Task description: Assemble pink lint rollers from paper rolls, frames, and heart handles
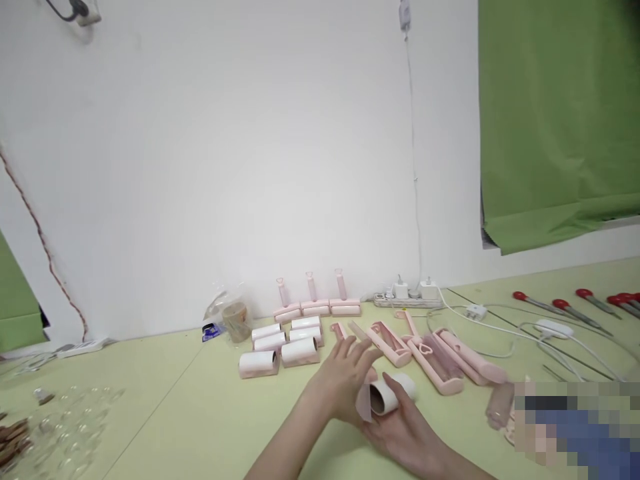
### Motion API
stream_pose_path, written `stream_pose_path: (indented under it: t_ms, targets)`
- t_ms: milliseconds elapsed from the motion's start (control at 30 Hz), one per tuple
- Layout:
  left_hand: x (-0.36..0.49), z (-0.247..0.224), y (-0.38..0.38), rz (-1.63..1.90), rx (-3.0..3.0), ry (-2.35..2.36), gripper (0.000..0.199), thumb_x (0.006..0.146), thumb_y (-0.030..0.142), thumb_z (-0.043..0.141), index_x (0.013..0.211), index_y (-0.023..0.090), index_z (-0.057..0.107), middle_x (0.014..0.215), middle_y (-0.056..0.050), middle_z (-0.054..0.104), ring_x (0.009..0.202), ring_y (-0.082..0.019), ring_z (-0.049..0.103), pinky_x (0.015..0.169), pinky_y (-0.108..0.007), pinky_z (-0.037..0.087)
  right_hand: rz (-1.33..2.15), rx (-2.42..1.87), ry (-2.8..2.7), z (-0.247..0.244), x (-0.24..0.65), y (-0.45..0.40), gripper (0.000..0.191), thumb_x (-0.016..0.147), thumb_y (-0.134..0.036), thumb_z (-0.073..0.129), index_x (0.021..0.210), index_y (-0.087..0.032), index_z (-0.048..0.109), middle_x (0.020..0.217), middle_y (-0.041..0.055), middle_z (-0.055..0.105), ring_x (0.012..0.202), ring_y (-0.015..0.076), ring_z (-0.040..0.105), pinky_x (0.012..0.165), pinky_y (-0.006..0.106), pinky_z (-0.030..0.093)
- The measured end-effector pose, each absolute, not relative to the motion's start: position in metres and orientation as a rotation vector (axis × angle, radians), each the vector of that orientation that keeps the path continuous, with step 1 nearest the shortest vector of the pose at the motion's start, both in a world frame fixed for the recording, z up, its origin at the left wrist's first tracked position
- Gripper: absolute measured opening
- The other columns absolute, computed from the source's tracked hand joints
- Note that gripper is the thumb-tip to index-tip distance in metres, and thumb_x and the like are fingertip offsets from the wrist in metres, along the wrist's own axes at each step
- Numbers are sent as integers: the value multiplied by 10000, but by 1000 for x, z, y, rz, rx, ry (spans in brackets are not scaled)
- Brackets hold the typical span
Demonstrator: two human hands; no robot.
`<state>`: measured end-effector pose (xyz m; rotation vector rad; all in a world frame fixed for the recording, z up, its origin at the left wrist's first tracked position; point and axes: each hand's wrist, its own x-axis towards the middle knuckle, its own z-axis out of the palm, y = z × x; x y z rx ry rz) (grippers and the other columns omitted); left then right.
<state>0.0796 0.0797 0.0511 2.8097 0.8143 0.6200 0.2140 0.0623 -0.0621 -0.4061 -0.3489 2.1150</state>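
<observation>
A white paper roll (399, 392) with a hollow brown core lies in my right hand (400, 427), whose thumb rests along the roll and whose fingers are beneath it. My left hand (343, 380) is beside the roll's open end, its fingers curved over a thin translucent pinkish piece (365, 402). Behind my hands lie pink plastic roller cases (390, 343) and pink covers (470, 357). To the left stand several white rolls on pink bases (300, 351). Three pink rollers with upright handles (316, 307) are lined up against the wall.
A power strip (407, 302) with plugs and white cables sits by the wall. Red-headed tools (580, 315) lie at the right. A tape roll (236, 321) in plastic is left of the white rolls. Clear beads (75, 427) are at the far left. A blurred area covers the lower right.
</observation>
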Motion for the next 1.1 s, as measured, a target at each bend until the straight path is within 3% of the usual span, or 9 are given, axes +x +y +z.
stream_pose_path:
  t_ms: [133, 300, 433, 500, 600, 700, 867, 933, 1100]
  targets:
    - [59, 46, 81, 668, 2646, 1231, 773, 395, 415, 730, 1112, 291, 467, 1291, -82, 332, 1187, -353, 258, 925, -473, 276, 2074, -479, -304, -62, 214, 64, 214, 709, -298, 604, 908, -237, 554, 780, -12, 661, 777, 130, 614, 767, 269, 440]
    - [42, -6, 87, 1009, 2249, 1854, 648, 341, 507, 741, 854, 206, 484, 1172, -110, 327, 1128, -339, 288, 888, -440, 300, 2092, -478, -183, -61, 214, 61, 199, 712, -254, 616, 889, -209, 537, 729, 4, 643, 730, 118, 615, 686, 224, 449]
    - [36, -48, 89, 1061, 1975, 2099, 313, 609, 438, 614, 780, 207, 490, 1077, -88, 377, 1004, -287, 398, 844, -400, 325, 2050, -498, -203, -60, 215, 59, 229, 702, -232, 625, 906, -204, 525, 739, 2, 619, 739, 122, 605, 661, 221, 447]
    - [34, -55, 86, 999, 1975, 2075, 207, 673, 364, 556, 816, 218, 518, 1036, -73, 413, 954, -266, 427, 831, -394, 327, 2015, -516, -236, -58, 216, 57, 262, 702, -226, 621, 942, -213, 516, 762, -5, 610, 743, 118, 597, 651, 219, 441]
    - [37, -49, 77, 1094, 1991, 1985, 314, 690, 341, 542, 987, 242, 517, 1117, -75, 418, 1065, -283, 364, 890, -429, 272, 1950, -568, -421, -57, 215, 51, 250, 720, -236, 595, 958, -216, 520, 747, -19, 586, 700, 114, 578, 584, 214, 421]
    - [50, -37, 63, 1128, 1973, 1495, 355, 784, 386, 432, 1106, 240, 470, 1148, -71, 453, 1093, -234, 370, 932, -392, 264, 1874, -766, -783, -57, 211, 42, 278, 730, -311, 591, 972, -195, 523, 672, -24, 559, 630, 129, 550, 525, 224, 392]
    - [75, -25, 44, 1086, 1451, 951, 423, 758, 464, 479, 1056, 165, 520, 1037, -85, 566, 969, -217, 483, 855, -323, 361, 1758, -934, -1068, -49, 211, 36, 369, 742, -462, 510, 987, -186, 522, 813, 16, 593, 868, 186, 537, 797, 295, 387]
    - [77, -21, 41, 1217, 1296, 863, 420, 728, 457, 531, 1033, 168, 526, 1030, -80, 570, 957, -214, 489, 838, -307, 370, 1659, -925, -1043, -43, 217, 43, 351, 749, -479, 453, 949, -197, 512, 781, 7, 577, 826, 190, 540, 747, 302, 407]
    - [74, -18, 40, 1277, 1299, 849, 378, 671, 376, 623, 980, 181, 524, 947, -56, 561, 900, -195, 503, 779, -280, 398, 1246, -1106, -1299, -25, 239, 64, 379, 673, -418, 592, 960, -202, 470, 692, -22, 548, 598, 145, 515, 588, 284, 418]
